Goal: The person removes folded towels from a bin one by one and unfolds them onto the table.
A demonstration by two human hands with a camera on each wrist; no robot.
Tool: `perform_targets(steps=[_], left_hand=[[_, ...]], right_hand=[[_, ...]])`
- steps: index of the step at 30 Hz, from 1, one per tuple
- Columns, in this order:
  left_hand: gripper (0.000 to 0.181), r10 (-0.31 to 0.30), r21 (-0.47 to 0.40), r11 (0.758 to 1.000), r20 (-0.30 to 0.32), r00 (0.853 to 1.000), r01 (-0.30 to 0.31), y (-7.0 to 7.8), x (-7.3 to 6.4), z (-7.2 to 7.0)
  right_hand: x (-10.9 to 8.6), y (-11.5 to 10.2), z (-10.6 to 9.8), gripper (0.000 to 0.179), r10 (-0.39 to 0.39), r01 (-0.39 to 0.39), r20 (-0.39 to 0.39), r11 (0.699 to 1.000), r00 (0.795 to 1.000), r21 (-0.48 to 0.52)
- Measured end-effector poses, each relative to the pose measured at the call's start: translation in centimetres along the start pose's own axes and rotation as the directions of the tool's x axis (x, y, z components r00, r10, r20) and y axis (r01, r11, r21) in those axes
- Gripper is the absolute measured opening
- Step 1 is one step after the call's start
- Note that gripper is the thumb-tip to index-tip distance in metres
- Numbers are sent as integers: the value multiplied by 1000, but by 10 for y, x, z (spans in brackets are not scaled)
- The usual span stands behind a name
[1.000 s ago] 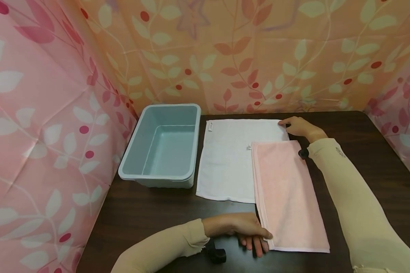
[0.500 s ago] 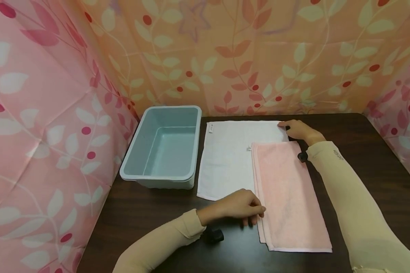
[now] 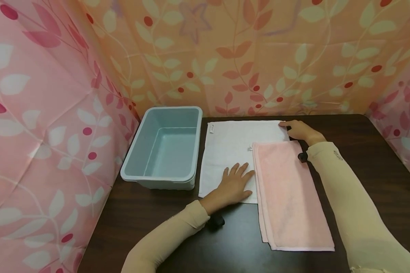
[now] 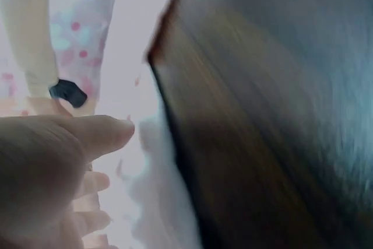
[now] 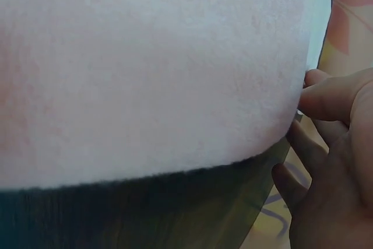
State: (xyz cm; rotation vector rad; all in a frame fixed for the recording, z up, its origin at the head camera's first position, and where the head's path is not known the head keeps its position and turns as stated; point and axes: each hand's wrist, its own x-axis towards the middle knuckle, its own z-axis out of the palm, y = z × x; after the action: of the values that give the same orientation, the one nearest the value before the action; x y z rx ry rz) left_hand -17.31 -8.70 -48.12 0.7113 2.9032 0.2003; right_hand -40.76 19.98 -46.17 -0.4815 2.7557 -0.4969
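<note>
A white towel (image 3: pixel 230 149) lies flat on the table, and a folded pink towel (image 3: pixel 292 201) overlaps its right part. My left hand (image 3: pixel 233 185) is over the white towel's front part, fingers spread, fingertips beside the pink towel's left edge. In the left wrist view the thumb (image 4: pixel 108 135) of that hand is stretched out and the towel is blurred. At the white towel's far right corner, my right hand (image 3: pixel 301 131) pinches the fabric between thumb and forefinger. The right wrist view shows the pink towel (image 5: pixel 157 80) up close, with the right hand (image 5: pixel 332 144) at the white edge behind it.
A pale blue plastic tub (image 3: pixel 157 178) stands left of the white towel on the dark wooden table (image 3: pixel 232 242). Floral curtains (image 3: pixel 253 57) hang behind and at both sides. A black wrist camera (image 3: pixel 216 222) sits beneath the left wrist.
My left hand has let go of the pink towel's near left corner, moved away from me, and spread its fingers over the white towel. My right hand has stayed at the far corner.
</note>
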Motion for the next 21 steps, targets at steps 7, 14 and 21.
perform_targets(steps=[7, 14, 21], left_hand=[[80, -112, -67, 991, 98, 989, 119, -9, 3, 8], [81, -111, -54, 992, 109, 988, 118, -8, 2, 7], [82, -125, -60, 989, 114, 986, 132, -11, 4, 9]], right_hand=[[4, 10, 4, 74, -6, 7, -13, 999, 1000, 39], [-9, 4, 5, 65, -50, 52, -86, 998, 995, 20], [-53, -43, 17, 50, -130, 174, -355, 980, 926, 94]])
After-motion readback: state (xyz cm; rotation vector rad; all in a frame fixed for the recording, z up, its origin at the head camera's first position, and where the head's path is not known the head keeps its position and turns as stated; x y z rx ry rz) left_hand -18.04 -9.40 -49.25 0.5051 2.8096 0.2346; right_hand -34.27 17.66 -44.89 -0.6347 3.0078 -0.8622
